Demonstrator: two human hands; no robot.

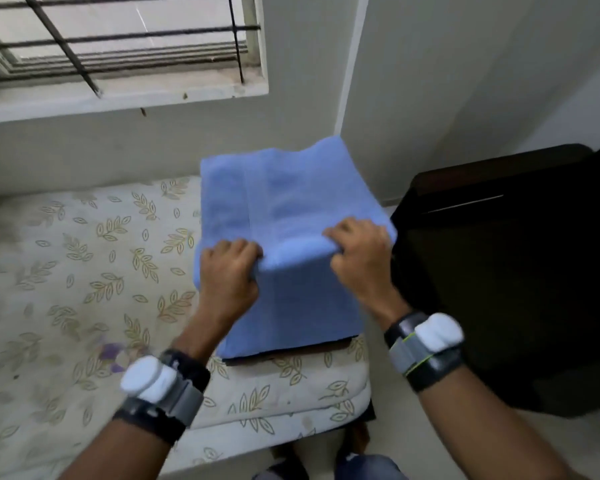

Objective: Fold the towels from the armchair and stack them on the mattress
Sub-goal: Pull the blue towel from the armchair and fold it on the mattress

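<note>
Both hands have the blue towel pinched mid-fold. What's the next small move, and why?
Probably lower the held fold until it lies flat. Left hand and right hand grip a raised ridge of the blue towel, which sits over the mattress corner atop a dark layer.

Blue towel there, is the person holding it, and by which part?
Yes. Both hands grip the blue towel along its raised near fold: the left hand at the fold's left end, the right hand at its right end.

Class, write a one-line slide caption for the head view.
Left hand and right hand grip a fold of the blue towel over the mattress, beside the dark armchair.
</note>
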